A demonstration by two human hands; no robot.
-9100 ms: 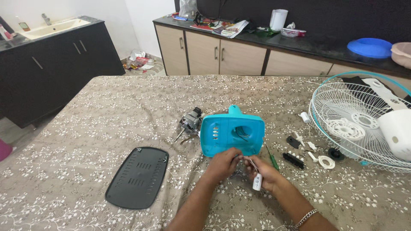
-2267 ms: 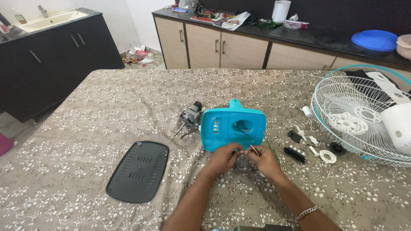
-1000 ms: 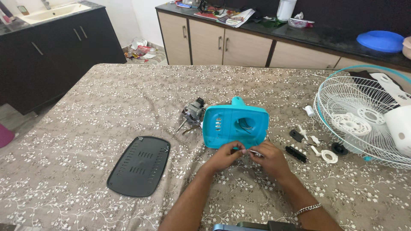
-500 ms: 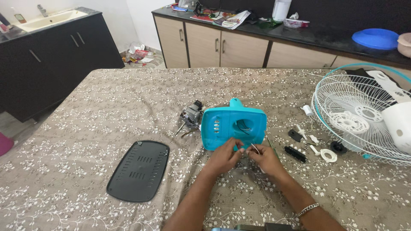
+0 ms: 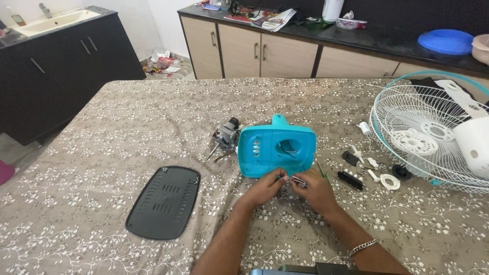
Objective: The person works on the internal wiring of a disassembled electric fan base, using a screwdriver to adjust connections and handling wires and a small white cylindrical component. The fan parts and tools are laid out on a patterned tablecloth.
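Note:
A teal plastic fan housing (image 5: pixel 275 150) stands on the patterned tablecloth (image 5: pixel 127 132) in the middle of the table. Just in front of it my left hand (image 5: pixel 265 187) and my right hand (image 5: pixel 316 189) meet, both pinching thin wires (image 5: pixel 295 180) that run from the housing. The fingertips almost touch each other. A small fan motor (image 5: pixel 225 136) lies to the left of the housing. A green-handled screwdriver (image 5: pixel 321 169) lies beside my right hand.
A black oval slotted cover (image 5: pixel 163 201) lies at the left front. A white wire fan guard (image 5: pixel 428 135) with a white part on it sits at the right edge. Several small black and white parts (image 5: pixel 369 170) lie between them. Cabinets and a counter stand behind.
The hands have stayed in front of the teal housing, working the wires with small finger movements. A white piece held 9 s ago is no longer in my right hand.

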